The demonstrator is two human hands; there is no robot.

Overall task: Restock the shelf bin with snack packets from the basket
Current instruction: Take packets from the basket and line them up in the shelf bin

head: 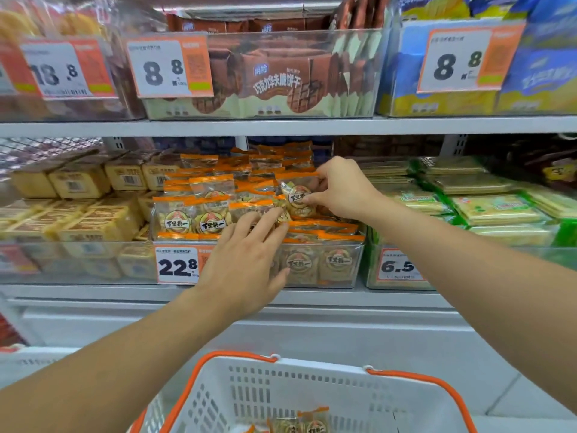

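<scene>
The right hand [338, 189] pinches a snack packet [296, 198] above the shelf bin [327, 264]; the left hand [246, 254], fingers straight, steadies it; placing is underway; next, fetch more packets [307, 423] from the basket [312, 389].

Orange-topped snack packets [215, 210] heaped in clear shelf bin [352, 264], few in white basket [281, 389]

Snack packets [212, 210] in the shelf bin [327, 267] mid-shelf, basket [312, 392] below in front, more packets [299, 425] inside it.
</scene>
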